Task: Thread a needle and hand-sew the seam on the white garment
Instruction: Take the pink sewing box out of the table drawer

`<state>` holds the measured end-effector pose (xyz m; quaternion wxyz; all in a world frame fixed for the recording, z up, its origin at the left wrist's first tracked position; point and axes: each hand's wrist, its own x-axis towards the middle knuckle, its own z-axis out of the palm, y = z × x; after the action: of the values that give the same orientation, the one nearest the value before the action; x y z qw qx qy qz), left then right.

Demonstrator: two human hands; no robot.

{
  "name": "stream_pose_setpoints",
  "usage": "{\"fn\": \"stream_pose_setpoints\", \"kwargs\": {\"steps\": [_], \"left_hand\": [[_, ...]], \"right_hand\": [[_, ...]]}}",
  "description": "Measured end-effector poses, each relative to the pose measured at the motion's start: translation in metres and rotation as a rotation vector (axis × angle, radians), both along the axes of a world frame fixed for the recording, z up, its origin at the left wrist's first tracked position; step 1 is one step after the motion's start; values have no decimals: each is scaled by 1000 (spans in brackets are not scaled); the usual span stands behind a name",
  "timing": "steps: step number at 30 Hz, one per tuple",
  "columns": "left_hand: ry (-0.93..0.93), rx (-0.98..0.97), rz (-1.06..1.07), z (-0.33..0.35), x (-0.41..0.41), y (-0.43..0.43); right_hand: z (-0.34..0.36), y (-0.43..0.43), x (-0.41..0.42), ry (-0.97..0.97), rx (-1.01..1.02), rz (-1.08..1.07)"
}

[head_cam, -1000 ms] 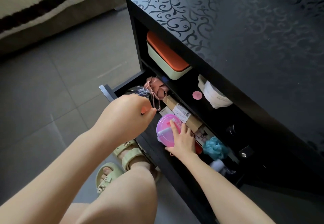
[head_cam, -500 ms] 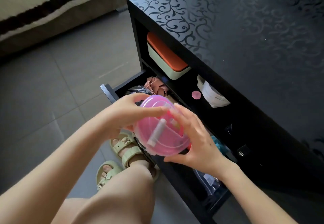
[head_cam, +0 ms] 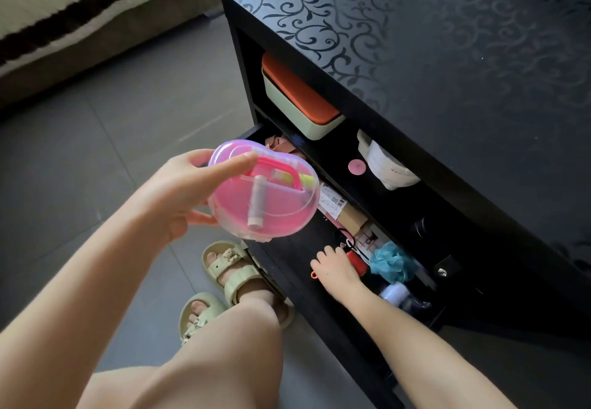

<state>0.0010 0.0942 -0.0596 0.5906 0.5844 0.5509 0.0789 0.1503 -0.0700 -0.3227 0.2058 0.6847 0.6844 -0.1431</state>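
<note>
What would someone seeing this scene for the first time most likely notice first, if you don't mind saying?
Probably the translucent pink case, held up in the left hand over the grey floor, with a white spool visible through its lid. Next, the right hand reaching down into the open drawer of the glossy black cabinet, among red and teal clutter. On the shelf above sits an orange-lidded box.

Translucent pink plastic case [head_cam: 265,197], glossy; cabinet top [head_cam: 447,56] glossy black, embossed.
</note>
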Motion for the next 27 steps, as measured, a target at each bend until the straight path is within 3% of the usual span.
{"fn": "stream_pose_setpoints", "kwargs": {"steps": [6,9,11,13,17,19,23,27], "left_hand": [[-56,5,14,3,-1,1],[-58,11,9,3,-2,2],[-54,12,12,5,-3,3],[-61,11,14,10,-2,2],[-153,-2,65,31,1,-11],[-219,-43,138,43,3,-24],[-340,-134,300,66,4,-56],[-401,-112,274,101,3,-88]], "right_hand": [[-13,4,5,-39,-7,245],[-12,12,7,30,-50,293],[0,18,7,100,46,273],[17,18,5,182,175,124],[63,3,3,588,610,-434],[102,-11,5,745,782,-616],[194,-50,10,1045,890,-739],[282,-93,22,1274,1061,-806]]}}
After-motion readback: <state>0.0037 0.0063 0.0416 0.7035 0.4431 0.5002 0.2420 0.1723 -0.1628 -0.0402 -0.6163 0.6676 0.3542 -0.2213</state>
